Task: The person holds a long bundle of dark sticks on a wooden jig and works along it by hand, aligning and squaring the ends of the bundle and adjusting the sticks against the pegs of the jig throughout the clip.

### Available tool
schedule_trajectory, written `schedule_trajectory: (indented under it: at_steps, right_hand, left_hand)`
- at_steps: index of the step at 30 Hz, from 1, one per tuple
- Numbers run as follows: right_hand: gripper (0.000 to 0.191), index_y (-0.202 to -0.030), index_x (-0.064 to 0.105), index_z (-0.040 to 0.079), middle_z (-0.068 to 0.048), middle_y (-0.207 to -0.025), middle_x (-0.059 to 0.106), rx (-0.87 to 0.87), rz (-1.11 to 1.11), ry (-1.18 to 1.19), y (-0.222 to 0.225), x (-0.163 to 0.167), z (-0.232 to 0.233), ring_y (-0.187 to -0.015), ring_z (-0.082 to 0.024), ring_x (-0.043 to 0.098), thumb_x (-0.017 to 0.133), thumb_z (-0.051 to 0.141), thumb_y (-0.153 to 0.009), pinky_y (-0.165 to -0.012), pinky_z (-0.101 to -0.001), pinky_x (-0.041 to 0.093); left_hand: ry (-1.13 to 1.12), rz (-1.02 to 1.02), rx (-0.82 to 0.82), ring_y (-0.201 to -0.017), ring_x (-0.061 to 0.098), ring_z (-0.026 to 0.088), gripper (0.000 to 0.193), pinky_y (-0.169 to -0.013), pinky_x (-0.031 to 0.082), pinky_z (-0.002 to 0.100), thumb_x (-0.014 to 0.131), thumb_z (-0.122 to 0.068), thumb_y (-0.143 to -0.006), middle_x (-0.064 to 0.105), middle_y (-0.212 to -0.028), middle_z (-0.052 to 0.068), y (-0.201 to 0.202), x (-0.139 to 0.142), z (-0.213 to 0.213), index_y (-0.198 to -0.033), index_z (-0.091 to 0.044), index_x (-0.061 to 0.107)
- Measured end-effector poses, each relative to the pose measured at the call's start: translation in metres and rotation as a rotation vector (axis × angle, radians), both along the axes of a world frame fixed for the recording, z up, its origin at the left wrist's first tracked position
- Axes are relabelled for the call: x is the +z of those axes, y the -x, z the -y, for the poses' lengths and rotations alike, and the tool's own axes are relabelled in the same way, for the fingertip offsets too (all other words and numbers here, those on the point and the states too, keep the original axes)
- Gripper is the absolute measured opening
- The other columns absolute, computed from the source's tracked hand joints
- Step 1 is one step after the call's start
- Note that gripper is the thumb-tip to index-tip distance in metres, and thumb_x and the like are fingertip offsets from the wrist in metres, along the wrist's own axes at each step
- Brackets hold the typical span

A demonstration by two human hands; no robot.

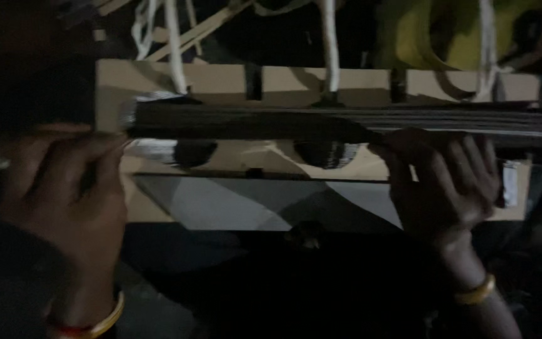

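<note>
Your left hand (64, 188) and right hand (446, 182) each grasp an end of the flat stack (340, 120) held over the cardboard sheet (221, 81); dim light, thin grip: layers could fan out or slip.

Head camera, looking down, close over hands (252, 188).

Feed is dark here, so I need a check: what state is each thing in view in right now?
Left hand: closed on the left end of the stack.
Right hand: closed on the stack near its right end.
Stack of flat cardboard sheets: held level, edge-on to the camera.
Cardboard panel: flat behind the stack, slots cut in it.
White cords: hanging down to the panel.
Yellow cloth: bunched behind.
</note>
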State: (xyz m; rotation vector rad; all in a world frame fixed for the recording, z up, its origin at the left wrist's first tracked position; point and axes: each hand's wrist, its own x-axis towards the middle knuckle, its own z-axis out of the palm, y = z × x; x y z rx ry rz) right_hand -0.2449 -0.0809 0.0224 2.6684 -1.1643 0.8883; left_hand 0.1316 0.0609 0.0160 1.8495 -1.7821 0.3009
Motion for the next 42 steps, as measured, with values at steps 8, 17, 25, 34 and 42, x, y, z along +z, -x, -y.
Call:
schedule_trajectory:
  at_steps: [8, 17, 25, 34, 42]
  right_hand:
    - [0.022, -0.103, 0.074, 0.003, -0.009, -0.100, 0.075, -0.045, 0.036, 0.045, 0.004, -0.009, 0.001, -0.100, -0.028, 0.073, 0.088, 0.016, -0.092, -0.104, -0.0513, 0.055]
    - [0.017, -0.111, 0.068, 0.005, -0.005, -0.112, 0.073, 0.011, 0.070, 0.059, 0.018, -0.034, 0.005, -0.100, -0.020, 0.069, 0.082, 0.012, -0.104, -0.099, -0.0444, 0.049]
    - [0.020, -0.111, 0.067, 0.002, -0.013, -0.108, 0.064, 0.058, 0.039, 0.002, 0.014, -0.032, 0.013, -0.100, -0.029, 0.060, 0.080, 0.015, -0.102, -0.089, -0.0456, 0.046]
    - [0.019, -0.107, 0.064, 0.008, -0.006, -0.102, 0.069, 0.122, -0.034, -0.011, 0.015, -0.008, 0.017, -0.092, -0.020, 0.065, 0.079, 0.021, -0.105, -0.076, -0.0337, 0.052]
    - [0.025, -0.103, 0.062, 0.005, -0.006, -0.094, 0.067, 0.023, -0.068, 0.034, 0.016, -0.012, 0.013, -0.083, -0.021, 0.062, 0.081, 0.021, -0.106, -0.073, -0.0375, 0.048]
  left_hand:
    - [-0.193, 0.444, 0.053, -0.098, 0.065, 0.023, 0.035, -0.089, 0.053, 0.049, 0.084, -0.032, -0.094, 0.064, -0.111, 0.005, 0.043, 0.036, 0.029, -0.122, -0.014, 0.073]
    - [0.072, -0.169, -0.386, -0.085, 0.060, 0.018, 0.014, -0.075, 0.050, 0.034, 0.073, -0.005, -0.105, 0.060, -0.099, 0.005, 0.135, -0.008, 0.099, -0.094, -0.005, 0.066]
    - [0.078, -0.196, -0.446, -0.083, 0.061, 0.022, 0.013, -0.070, 0.050, 0.039, 0.074, -0.005, -0.100, 0.057, -0.093, 0.008, 0.136, -0.003, 0.103, -0.093, -0.002, 0.063]
    - [0.074, 0.123, -0.483, -0.098, 0.070, 0.025, 0.019, -0.081, 0.058, 0.038, 0.073, -0.009, -0.095, 0.066, -0.112, 0.013, 0.134, 0.001, 0.109, -0.114, -0.005, 0.069]
    - [0.046, 0.025, -0.384, -0.092, 0.070, 0.019, 0.014, -0.087, 0.059, 0.043, 0.074, -0.009, -0.098, 0.066, -0.106, 0.009, 0.161, -0.009, 0.110, -0.109, -0.003, 0.069]
